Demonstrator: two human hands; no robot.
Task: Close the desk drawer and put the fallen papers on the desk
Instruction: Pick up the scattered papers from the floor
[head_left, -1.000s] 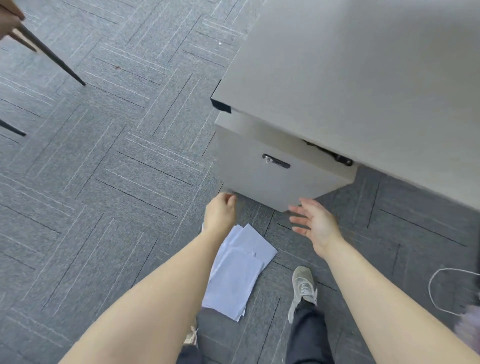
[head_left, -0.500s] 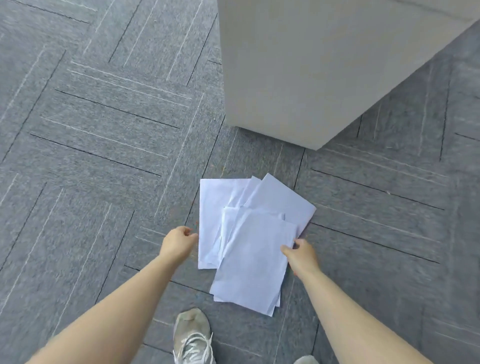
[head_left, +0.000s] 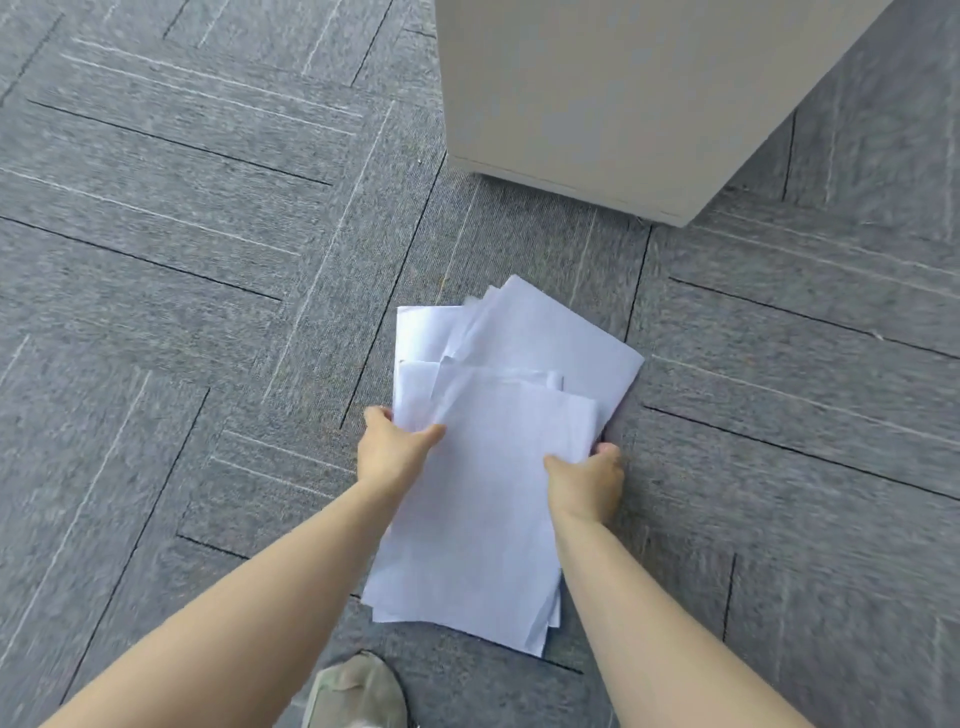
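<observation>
A loose stack of white papers (head_left: 493, 467) lies on the grey carpet in the middle of the head view, its sheets fanned out at the far end. My left hand (head_left: 392, 449) pinches the stack's left edge, thumb on top. My right hand (head_left: 589, 478) grips the right edge, fingers curled under it. The beige drawer cabinet (head_left: 623, 93) of the desk stands at the top right, beyond the papers; only a plain side of it shows, so the drawer front and the desk top are out of view.
Grey carpet tiles (head_left: 182, 260) with line patterns cover the floor all around. A pale sneaker (head_left: 358, 691) sits at the bottom edge, just below the papers.
The view dropped from the desk to the floor. Both hands moved down from the cabinet to the papers and closed on the stack's two sides, pushing the sheets closer together.
</observation>
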